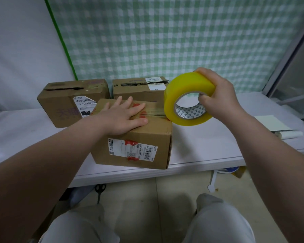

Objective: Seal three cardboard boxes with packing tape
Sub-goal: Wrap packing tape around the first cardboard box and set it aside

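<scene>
my left hand (125,114) lies flat on top of the nearest cardboard box (135,148), fingers straight and a little spread, palm pressing down over the taped seam. my right hand (216,97) grips the yellow tape roll (186,95), fingers curled over its outer rim and fingertips hooked into the core, holding it up just off the box's right top edge. a strip of clear tape (156,112) stretches from the roll across the lid to my left fingers. this box sits at the front edge of the white table (209,142). two more boxes stand behind it near the checked curtain (165,41): the left box (68,102) with its flap not quite flat, and the rear box (139,90) just beside it.
</scene>
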Action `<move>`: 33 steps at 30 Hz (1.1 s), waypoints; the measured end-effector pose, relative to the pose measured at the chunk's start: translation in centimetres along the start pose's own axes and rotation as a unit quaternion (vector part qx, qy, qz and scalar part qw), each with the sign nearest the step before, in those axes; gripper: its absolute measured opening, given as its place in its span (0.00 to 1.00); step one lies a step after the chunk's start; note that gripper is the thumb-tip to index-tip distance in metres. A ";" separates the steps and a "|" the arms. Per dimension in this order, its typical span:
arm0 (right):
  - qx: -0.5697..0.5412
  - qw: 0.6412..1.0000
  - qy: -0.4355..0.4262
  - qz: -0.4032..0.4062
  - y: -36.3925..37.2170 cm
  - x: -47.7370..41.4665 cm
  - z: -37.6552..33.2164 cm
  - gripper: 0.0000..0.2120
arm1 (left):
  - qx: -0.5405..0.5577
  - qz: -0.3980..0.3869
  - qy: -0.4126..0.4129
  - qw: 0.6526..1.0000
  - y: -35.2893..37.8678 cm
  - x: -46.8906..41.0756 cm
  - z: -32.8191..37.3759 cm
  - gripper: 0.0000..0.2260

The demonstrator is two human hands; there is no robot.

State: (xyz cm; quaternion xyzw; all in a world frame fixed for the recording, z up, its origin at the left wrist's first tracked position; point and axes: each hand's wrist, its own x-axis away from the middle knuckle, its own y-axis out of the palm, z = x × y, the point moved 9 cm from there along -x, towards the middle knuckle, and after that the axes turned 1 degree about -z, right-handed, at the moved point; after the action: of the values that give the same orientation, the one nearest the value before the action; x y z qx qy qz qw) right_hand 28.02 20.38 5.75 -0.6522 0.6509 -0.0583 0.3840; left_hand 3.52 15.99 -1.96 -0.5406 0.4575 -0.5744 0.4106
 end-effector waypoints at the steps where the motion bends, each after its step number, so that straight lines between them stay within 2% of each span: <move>1: -0.004 1.000 0.007 0.009 0.0 0.1 0.3 0.33 | -0.012 0.005 -0.005 1.000 -0.1 0.0 0.5 0.38; 3: -0.020 0.999 0.027 0.029 -0.2 0.6 1.1 0.33 | -0.030 0.022 0.004 0.999 -0.2 0.1 2.6 0.41; 6: -0.036 0.997 0.044 0.049 -0.4 1.2 1.8 0.32 | -0.024 0.027 0.029 0.999 0.0 0.4 6.4 0.53; 8: -0.037 0.997 0.048 0.055 -0.4 1.4 1.8 0.31 | -0.014 0.034 0.032 0.999 0.1 0.4 7.6 0.55; 15: -0.053 0.995 0.055 0.065 -0.6 3.7 0.3 0.29 | 0.026 0.118 0.080 0.989 0.2 0.7 7.7 0.41; 19: -0.151 0.987 0.057 -0.009 0.1 6.1 -1.0 0.27 | 0.062 0.168 0.135 0.975 -0.3 2.7 6.9 0.41; 22: -0.232 0.968 0.060 -0.080 0.8 7.7 -2.2 0.27 | 0.088 0.169 0.140 0.971 0.1 4.1 5.4 0.40; 24: -0.241 0.963 0.059 -0.101 1.1 8.5 -2.9 0.27 | 0.106 0.161 0.159 0.968 0.3 4.7 5.0 0.38; 27: -0.225 0.963 0.077 -0.123 2.0 9.7 -3.4 0.34 | 0.128 0.147 0.168 0.966 0.5 5.4 4.5 0.36; 30: -0.273 0.943 0.108 -0.158 3.3 11.0 -4.0 0.37 | 0.135 0.142 0.170 0.966 0.9 6.0 4.4 0.37; 33: -0.326 0.919 0.132 -0.179 4.1 12.2 -5.2 0.20 | 0.107 0.146 0.171 0.969 1.1 6.3 4.5 0.35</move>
State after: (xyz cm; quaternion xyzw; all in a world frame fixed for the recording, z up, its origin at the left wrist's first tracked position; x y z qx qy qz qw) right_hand 23.51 7.89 1.85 -0.8334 0.5510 0.0036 0.0440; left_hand 7.46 9.27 -1.51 -0.3152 0.5306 -0.6377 0.4610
